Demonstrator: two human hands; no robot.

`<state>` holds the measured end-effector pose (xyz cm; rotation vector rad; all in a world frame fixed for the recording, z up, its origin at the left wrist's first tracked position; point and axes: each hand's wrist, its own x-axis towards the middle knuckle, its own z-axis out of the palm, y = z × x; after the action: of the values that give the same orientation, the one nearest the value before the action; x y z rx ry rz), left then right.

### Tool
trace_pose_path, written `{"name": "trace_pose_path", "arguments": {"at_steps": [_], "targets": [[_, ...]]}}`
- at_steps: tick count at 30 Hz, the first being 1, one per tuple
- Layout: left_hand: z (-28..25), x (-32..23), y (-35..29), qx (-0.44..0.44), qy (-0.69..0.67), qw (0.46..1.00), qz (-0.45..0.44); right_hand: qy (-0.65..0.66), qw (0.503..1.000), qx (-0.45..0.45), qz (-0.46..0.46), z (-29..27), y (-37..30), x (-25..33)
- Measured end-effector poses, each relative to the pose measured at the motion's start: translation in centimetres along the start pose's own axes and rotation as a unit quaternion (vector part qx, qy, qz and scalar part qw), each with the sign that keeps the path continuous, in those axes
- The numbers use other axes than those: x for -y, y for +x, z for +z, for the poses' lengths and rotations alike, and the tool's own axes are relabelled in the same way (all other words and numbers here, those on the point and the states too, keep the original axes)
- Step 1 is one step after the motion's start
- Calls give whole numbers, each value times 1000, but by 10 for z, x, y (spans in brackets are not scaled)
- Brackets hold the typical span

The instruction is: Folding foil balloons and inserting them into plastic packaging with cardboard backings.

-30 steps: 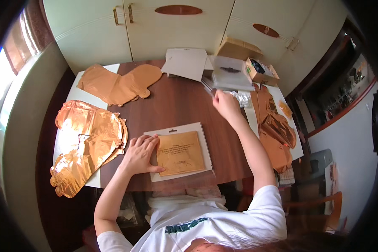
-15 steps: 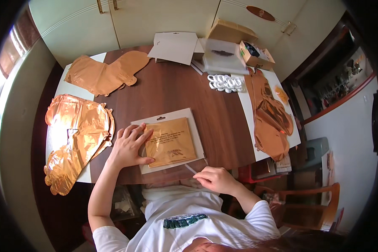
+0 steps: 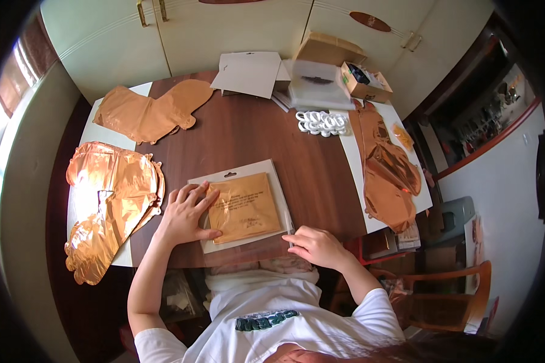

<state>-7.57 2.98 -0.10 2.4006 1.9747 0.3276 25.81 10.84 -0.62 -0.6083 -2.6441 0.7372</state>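
Note:
Near the table's front edge lies a white hang card (image 3: 278,181) with a slot at its top. A folded gold foil balloon (image 3: 248,206) with dark print on it rests on the card. My left hand (image 3: 189,213) lies with fingers apart across the left edge of the foil and card. At the card's lower right corner my right hand (image 3: 315,246) is closed, fingertips pinched on a thin whitish straw-like stick (image 3: 292,232). Most of the stick is hidden by the fingers, and its kind is hard to make out.
Copper-gold foil balloons lie flat at the left (image 3: 112,202), far left (image 3: 145,115) and right (image 3: 384,169). Beyond are white ring-shaped coils (image 3: 323,123), white cards (image 3: 248,74), clear plastic sleeves (image 3: 321,85) and a small open box (image 3: 366,85). A wooden chair (image 3: 448,299) stands at the right.
My right hand has moved slightly right and up, bringing the thin stick from below the card's front edge to its lower right corner. My left hand stays on the foil.

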Motion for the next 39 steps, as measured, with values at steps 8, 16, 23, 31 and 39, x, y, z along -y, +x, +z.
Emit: {"name": "trace_pose_path", "arguments": {"at_steps": [8,16,23,31,39], "targets": [[0,-1,0,0,-8,1000,2,-35,993,32,-109,-6,30,-31],[2,1,-2,-8,-2,1000,8,-111,981,-24,-155,1,33,-31],[4,2,-3,-12,9,1000,14,-182,965,-51,-181,1,36,-22],[2,1,-2,-16,-3,1000,9,-117,983,-19,-138,-5,38,-18],[4,1,-4,-15,-12,1000,-5,-167,975,-41,-141,9,51,21]]}}
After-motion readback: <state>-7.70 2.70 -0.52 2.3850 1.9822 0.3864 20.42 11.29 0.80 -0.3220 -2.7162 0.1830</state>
